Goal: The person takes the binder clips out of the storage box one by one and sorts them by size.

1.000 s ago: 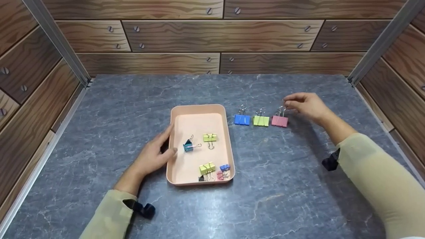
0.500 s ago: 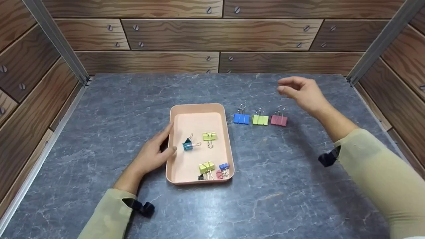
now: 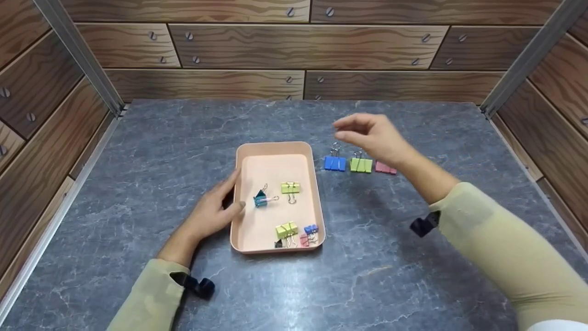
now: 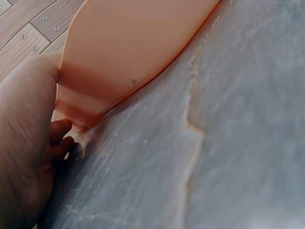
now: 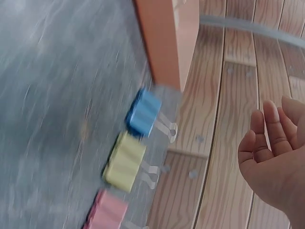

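Observation:
On the left of a peach tray (image 3: 271, 170), my left hand (image 3: 209, 214) grips the side wall, thumb over the rim and fingers outside. In the left wrist view, fingers curl by the tray's base. My right hand (image 3: 374, 138) hovers holding nothing, fingers loosely bent, above a row of large binder clips: blue (image 3: 335, 163), lime green (image 3: 361, 165) and pink (image 3: 386, 168), the last partly hidden by the hand in the head view. These stand with handles up. Inside the tray lie a teal binder clip (image 3: 260, 201) and a lime binder clip (image 3: 290, 187).
Clustered at the tray's near right corner are another lime clip (image 3: 286, 229), a small blue clip (image 3: 311, 228), a small pink clip (image 3: 304, 239) and a small black clip (image 3: 278, 244). A grey marbled table (image 3: 367, 285) lies beneath; wood-patterned walls (image 3: 303, 46) enclose it.
My right hand has let go of the pink clip's handle, risen, then moved left over the row. The pink clip stays standing. My left hand stays on the tray.

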Tool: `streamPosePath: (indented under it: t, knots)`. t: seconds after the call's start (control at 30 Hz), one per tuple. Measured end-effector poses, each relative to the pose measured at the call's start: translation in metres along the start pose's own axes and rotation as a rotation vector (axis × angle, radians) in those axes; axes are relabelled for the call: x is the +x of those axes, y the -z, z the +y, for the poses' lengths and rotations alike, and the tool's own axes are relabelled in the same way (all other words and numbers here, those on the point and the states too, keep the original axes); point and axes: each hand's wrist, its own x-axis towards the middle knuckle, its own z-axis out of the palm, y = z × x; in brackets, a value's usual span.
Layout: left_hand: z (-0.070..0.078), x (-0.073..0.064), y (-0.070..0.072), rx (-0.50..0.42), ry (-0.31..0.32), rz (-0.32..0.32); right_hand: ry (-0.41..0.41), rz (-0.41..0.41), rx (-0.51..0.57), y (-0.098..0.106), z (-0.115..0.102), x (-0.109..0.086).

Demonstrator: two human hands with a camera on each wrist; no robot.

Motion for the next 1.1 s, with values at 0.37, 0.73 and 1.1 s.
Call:
streamPosePath:
  t: [0.37,0.73,1.1]
  knots:
    - [-0.003,0.0,-0.001,-0.002,-0.037,0.022,0.066,-0.165,0.127,-0.068,-0.016,0.012]
    - [-0.004,0.001,-0.003,-0.024,-0.062,0.046,0.079,-0.292,0.092,-0.115,-0.006,0.015]
    - [-0.003,0.0,-0.001,-0.008,-0.032,0.012,0.067,-0.387,0.043,-0.133,0.008,0.016]
